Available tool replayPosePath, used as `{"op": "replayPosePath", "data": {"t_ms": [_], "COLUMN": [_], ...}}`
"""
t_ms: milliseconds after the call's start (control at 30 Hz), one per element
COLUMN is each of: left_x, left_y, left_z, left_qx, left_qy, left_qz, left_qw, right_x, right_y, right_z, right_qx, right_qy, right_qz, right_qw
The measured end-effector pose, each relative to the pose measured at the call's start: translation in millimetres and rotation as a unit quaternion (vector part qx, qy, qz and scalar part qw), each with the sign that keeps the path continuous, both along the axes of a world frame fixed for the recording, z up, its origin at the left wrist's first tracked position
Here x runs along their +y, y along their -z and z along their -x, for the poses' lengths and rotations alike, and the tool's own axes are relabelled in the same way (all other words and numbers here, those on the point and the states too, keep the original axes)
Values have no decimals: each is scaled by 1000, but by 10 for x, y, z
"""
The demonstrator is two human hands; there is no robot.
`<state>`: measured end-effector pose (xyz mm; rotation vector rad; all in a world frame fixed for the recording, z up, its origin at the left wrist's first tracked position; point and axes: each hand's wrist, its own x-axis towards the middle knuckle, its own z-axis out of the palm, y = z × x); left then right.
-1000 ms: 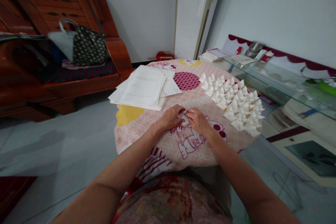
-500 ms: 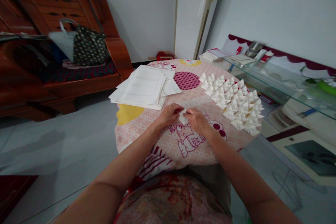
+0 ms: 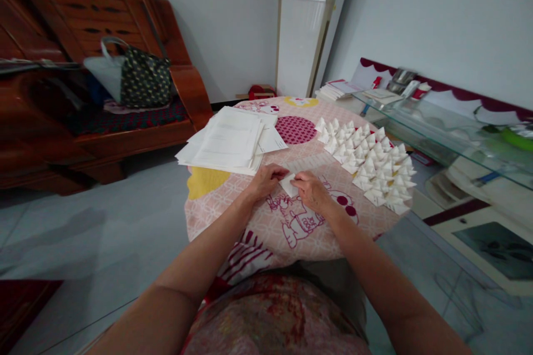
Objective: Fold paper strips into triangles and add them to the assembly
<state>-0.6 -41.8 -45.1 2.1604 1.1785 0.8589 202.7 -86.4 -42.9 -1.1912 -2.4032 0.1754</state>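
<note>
Paper piece (image 3: 289, 186) between two hands, over a patterned cloth

We note the paper piece, small and white, at the near middle of a round table, over the printed tablecloth (image 3: 250, 216). Whether it rests on the cloth or is raised slightly, we cannot tell. It sits in the gap between the hands, with its near corner pointing toward the wearer.

Right hand (image 3: 311, 191): curled, thumb and fingers pinching the paper's right edge. Left hand (image 3: 266, 180): fingers bent, tips at the paper's upper left; thumb hidden from us, so we cannot tell whether it grips or only touches.

Just beyond the hands we see a pale strip (image 3: 310, 162) with faint marks; paper or cloth print, we cannot say. Farther off and to the left of it lies a loose stack of sheets (image 3: 229, 136), faintly printed on top. To the right, well apart from the paper in hand, pointed paper shapes (image 3: 370, 161) stand in close rows along the table edge.

Surroundings: glass shelf (image 3: 441, 133) to the right of the table; wooden bench (image 3: 100, 14) to the left, a dark patterned bag (image 3: 147, 77) on its seat.
</note>
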Motion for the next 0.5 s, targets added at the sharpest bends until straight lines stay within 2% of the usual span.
{"op": "replayPosePath", "data": {"t_ms": [233, 500], "left_x": [-72, 118], "left_y": [-55, -195], "left_z": [-139, -236], "left_qx": [85, 127], "left_qy": [-8, -26], "left_qz": [-37, 62], "left_qw": [996, 990], "right_x": [80, 124], "right_y": [58, 83], "right_z": [-35, -65], "right_qx": [101, 175], "right_qy": [14, 25], "right_qz": [11, 11], "right_qw": [995, 984]}}
